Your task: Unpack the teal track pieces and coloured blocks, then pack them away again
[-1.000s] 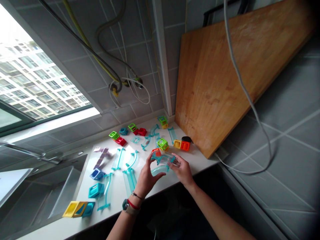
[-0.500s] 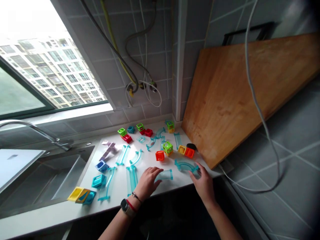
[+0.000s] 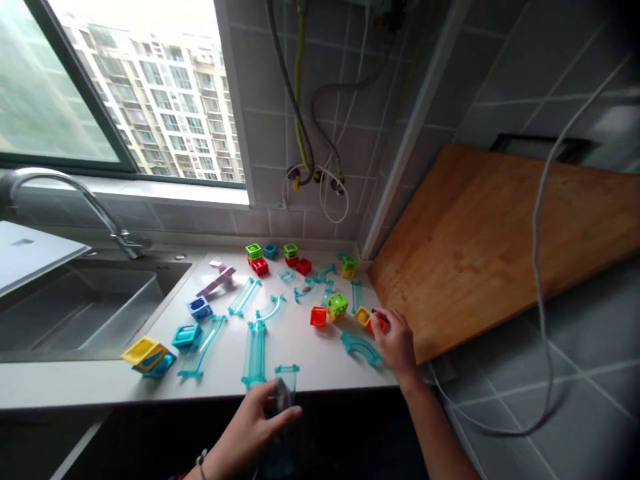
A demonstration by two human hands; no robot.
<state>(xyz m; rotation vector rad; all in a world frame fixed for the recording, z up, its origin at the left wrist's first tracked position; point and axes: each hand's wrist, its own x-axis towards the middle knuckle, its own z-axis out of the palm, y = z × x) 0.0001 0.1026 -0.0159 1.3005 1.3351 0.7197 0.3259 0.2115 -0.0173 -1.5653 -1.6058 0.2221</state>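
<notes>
Past the counter's front edge, my left hand (image 3: 250, 423) grips a clear straight track piece (image 3: 287, 377) with teal ends, between thumb and fingers. My right hand (image 3: 396, 340) is at the orange-red cube (image 3: 377, 324), partly covering it; its fingertips pinch together at a small dark thing, too small to name. A yellow cube (image 3: 363, 316) touches the orange-red one. Just in front lies a curved teal track (image 3: 361, 348). To the left stand a green cube (image 3: 338, 305) on a yellow one and an orange cube (image 3: 318, 317). A long straight track (image 3: 255, 353) lies left of centre.
More cubes and teal tracks are spread over the white counter (image 3: 225, 387). At left is a sink with a plastic bin (image 3: 120, 313) and a faucet (image 3: 95, 203). A wooden board (image 3: 510, 247) leans at right, with a white cable (image 3: 537, 267) hanging before it.
My left hand has taken hold of the clear track and brought it back toward me, over the counter edge. My right hand has moved from the curved track up to the orange-red cube. The view has shifted.
</notes>
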